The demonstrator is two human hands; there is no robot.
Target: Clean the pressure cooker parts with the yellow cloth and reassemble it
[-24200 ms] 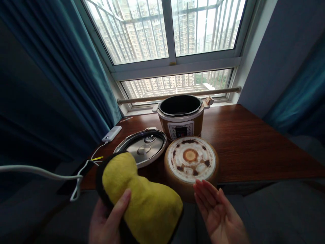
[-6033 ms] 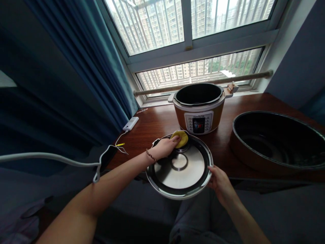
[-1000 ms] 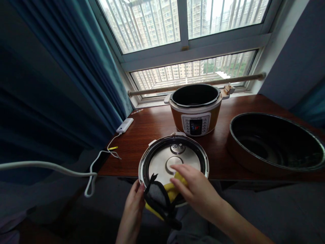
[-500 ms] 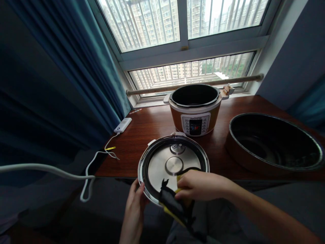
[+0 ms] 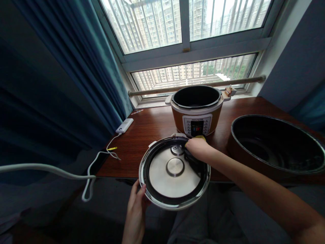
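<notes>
A round steel cooker lid (image 5: 174, 171) with a black rubber ring lies inner side up, half over the wooden table's (image 5: 147, 135) front edge. My left hand (image 5: 136, 208) grips its near left rim. My right hand (image 5: 199, 149) presses a yellow and black cloth (image 5: 200, 138) onto the lid's far right rim, beside the valve. Most of the cloth is hidden under the hand.
An orange electric pressure cooker (image 5: 196, 110) stands open behind the lid, by the window. A large dark inner pot (image 5: 274, 144) sits at the right. A white power bank (image 5: 124, 125) and its cable (image 5: 101, 157) lie at the left, near the blue curtain (image 5: 63, 84).
My right hand has carried the cloth from the lid's near edge across to its far right rim. My left hand stays on the near left rim.
</notes>
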